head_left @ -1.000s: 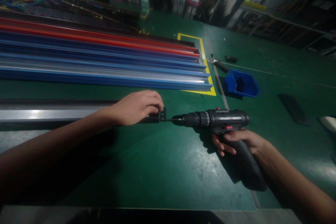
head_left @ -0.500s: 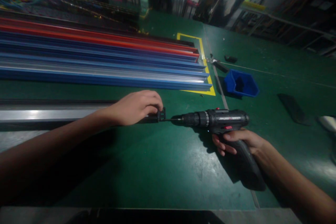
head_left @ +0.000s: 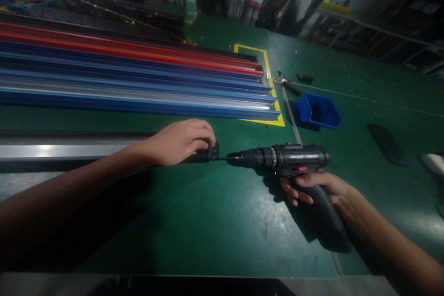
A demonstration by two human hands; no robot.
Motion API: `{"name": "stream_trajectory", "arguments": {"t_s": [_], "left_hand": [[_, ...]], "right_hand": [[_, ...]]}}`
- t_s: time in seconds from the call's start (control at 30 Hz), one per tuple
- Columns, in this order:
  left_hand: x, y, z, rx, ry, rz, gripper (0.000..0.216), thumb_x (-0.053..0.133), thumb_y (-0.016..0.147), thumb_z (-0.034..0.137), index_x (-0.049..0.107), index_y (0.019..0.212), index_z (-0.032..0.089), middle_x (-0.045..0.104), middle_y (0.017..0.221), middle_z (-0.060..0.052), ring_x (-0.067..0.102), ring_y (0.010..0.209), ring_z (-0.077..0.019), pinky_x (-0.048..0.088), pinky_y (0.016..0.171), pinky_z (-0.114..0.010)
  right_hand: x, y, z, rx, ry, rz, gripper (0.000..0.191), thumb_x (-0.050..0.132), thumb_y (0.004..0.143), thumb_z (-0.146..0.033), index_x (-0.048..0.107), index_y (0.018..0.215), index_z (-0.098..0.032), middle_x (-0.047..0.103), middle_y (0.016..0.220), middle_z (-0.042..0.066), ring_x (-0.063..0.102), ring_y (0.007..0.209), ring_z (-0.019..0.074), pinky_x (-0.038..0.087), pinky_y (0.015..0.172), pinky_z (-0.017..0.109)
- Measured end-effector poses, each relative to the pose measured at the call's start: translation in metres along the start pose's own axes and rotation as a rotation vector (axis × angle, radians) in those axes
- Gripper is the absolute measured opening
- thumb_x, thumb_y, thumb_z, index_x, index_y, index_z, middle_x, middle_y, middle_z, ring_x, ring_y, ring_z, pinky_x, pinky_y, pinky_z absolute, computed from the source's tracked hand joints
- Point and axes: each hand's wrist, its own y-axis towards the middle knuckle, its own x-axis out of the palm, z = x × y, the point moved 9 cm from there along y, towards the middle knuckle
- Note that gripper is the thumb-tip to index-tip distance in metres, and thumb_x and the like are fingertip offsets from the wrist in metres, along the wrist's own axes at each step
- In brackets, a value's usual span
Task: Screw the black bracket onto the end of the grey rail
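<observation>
Pointing its thin bit [head_left: 227, 158] leftward, the black drill [head_left: 300, 155] lies level just above the green floor [head_left: 222, 222], its handle wrapped in the right hand [head_left: 328, 179]. Straight ahead of the drill's chuck, the left hand [head_left: 183, 141] pinches a black end piece [head_left: 214, 150] against a silver-and-black rail [head_left: 62, 151]; the bit's tip seems to meet its lower edge. A tilted drill could make the bit slip or snap, perhaps catching the nearby fingers. Beyond the drill sits a blue bin [head_left: 331, 113].
</observation>
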Motion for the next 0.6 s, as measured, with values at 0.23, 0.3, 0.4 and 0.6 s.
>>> {"name": "stream_trajectory", "arguments": {"t_s": [0.23, 0.3, 0.4, 0.6], "left_hand": [[0.0, -0.0001, 0.0006, 0.004, -0.003, -0.007, 0.02, 0.052, 0.1, 0.027, 0.072, 0.1, 0.024, 0.067, 0.118, -0.001, 0.061, 0.113, -0.0183, 0.041, 0.099, -0.031], [0.0001, 0.0002, 0.001, 0.005, -0.004, -0.007, 0.02, 0.052, 0.099, 0.026, 0.072, 0.1, 0.024, 0.067, 0.117, -0.001, 0.061, 0.113, -0.0182, 0.041, 0.099, -0.03], [0.0003, 0.0005, 0.0015, 0.009, -0.005, -0.005, 0.02, 0.053, 0.099, 0.026, 0.072, 0.1, 0.024, 0.067, 0.117, -0.001, 0.061, 0.113, -0.018, 0.041, 0.099, -0.03], [0.0009, -0.0004, 0.0003, 0.009, -0.005, -0.003, 0.019, 0.053, 0.099, 0.026, 0.072, 0.1, 0.024, 0.067, 0.117, 0.0, 0.06, 0.113, -0.0177, 0.041, 0.099, -0.03]], "right_hand": [[-0.0013, 0.0018, 0.0021, -0.002, 0.009, -0.019, 0.027, 0.063, 0.094, -0.024, 0.073, 0.107, -0.002, 0.068, 0.088, 0.01, 0.059, 0.059, 0.0076, 0.06, 0.078, 0.031], [-0.0018, 0.0022, 0.0025, 0.003, 0.013, -0.013, 0.028, 0.063, 0.093, -0.023, 0.074, 0.107, -0.002, 0.069, 0.088, 0.011, 0.06, 0.059, 0.008, 0.061, 0.078, 0.031], [-0.0015, 0.0022, 0.0026, 0.021, 0.02, -0.001, 0.028, 0.064, 0.093, -0.023, 0.074, 0.108, -0.001, 0.07, 0.089, 0.011, 0.062, 0.06, 0.0085, 0.061, 0.08, 0.032], [-0.0002, 0.0016, 0.0007, 0.029, 0.03, 0.013, 0.03, 0.064, 0.092, -0.023, 0.075, 0.109, 0.0, 0.071, 0.091, 0.012, 0.065, 0.064, 0.0101, 0.061, 0.082, 0.033]]}}
